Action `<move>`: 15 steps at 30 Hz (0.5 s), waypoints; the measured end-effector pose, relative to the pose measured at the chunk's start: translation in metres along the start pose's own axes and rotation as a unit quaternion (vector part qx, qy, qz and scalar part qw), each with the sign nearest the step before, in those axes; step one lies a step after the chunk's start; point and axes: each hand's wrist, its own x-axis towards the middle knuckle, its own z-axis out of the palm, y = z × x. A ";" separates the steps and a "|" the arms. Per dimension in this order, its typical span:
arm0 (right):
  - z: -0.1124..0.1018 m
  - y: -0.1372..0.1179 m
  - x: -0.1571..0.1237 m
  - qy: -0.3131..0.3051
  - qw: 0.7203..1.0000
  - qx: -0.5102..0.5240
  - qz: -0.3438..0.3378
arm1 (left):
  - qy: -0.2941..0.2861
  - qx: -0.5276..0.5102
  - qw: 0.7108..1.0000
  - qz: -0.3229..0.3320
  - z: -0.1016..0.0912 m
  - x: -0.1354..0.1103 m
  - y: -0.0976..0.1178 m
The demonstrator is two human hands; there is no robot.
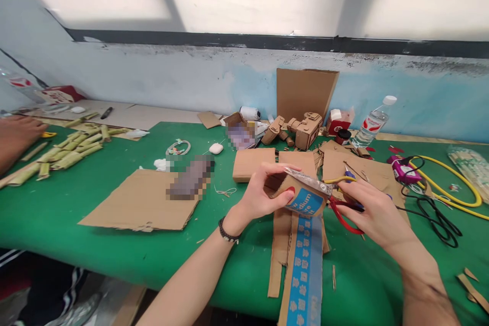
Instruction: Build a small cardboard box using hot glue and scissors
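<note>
My left hand (263, 191) grips a bent piece of cardboard (280, 188) with blue print and shiny tape, thumb in front and fingers over its top. In my right hand (367, 209) are scissors (344, 216) with red and yellow handles, held against the right edge of that piece; their blades are mostly hidden. Below it, a long cardboard strip (305, 275) with blue lettering hangs past the table's front edge. Other cut cardboard strips lie beneath it.
Carved cardboard models (307, 130) stand at the back beside a water bottle (372, 122). A flat cardboard sheet (141, 201) lies left, with a blurred dark object on it. Cables (433, 221) spread at right. Another person's hand (19, 135) rests near split stalks (72, 150).
</note>
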 end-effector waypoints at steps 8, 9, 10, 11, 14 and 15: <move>0.001 0.007 -0.004 0.016 1.000 -0.015 -0.001 | -0.001 0.003 1.000 -0.013 0.002 0.001 0.002; 0.001 0.008 -0.005 0.016 1.000 -0.015 0.004 | 0.001 0.007 1.000 -0.016 0.002 0.001 0.001; 0.001 0.008 -0.005 0.017 1.000 -0.014 0.010 | 0.005 0.013 1.000 -0.017 0.002 0.000 0.001; 0.002 0.009 -0.006 0.018 1.000 -0.011 0.015 | 0.011 0.019 1.000 -0.016 0.002 0.000 0.001; 0.004 0.013 -0.005 0.046 0.998 -0.002 0.040 | 0.022 0.034 0.999 -0.015 0.001 -0.001 0.000; 0.006 0.015 -0.004 0.066 0.996 -0.002 0.054 | 0.022 0.034 0.999 -0.015 0.001 0.000 0.000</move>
